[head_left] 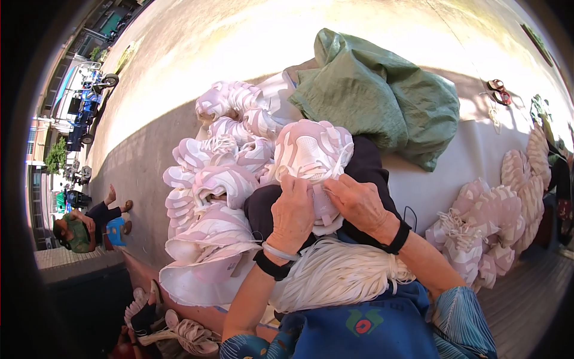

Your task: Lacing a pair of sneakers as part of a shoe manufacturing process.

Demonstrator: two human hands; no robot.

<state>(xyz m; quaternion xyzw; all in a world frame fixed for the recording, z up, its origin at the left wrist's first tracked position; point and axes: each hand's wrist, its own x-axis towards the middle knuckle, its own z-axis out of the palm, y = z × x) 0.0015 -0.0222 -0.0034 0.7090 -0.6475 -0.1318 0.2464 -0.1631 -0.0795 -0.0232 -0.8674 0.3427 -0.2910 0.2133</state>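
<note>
Closely bent, the fingers of the left hand (293, 209) and right hand (357, 203) pinch a pink-and-white shoe (314, 143) at its lacing, one hand on either side of the tongue (323, 206); I cannot tell whether lace or edge sits between the hidden tips. The shoe lies on the lap, toe pointing away, over dark trousers (366, 164). Nearer the body, a hank of pale laces (344, 272) rests against a blue apron (371, 335). A heap of similar shoes (224, 182) crowds just left of the lap, and a green sack (382, 102) slumps beyond it. More shoes (478, 224) stand off to the right. Far left, a person (78, 232) sits near a blue stool (115, 232).
</note>
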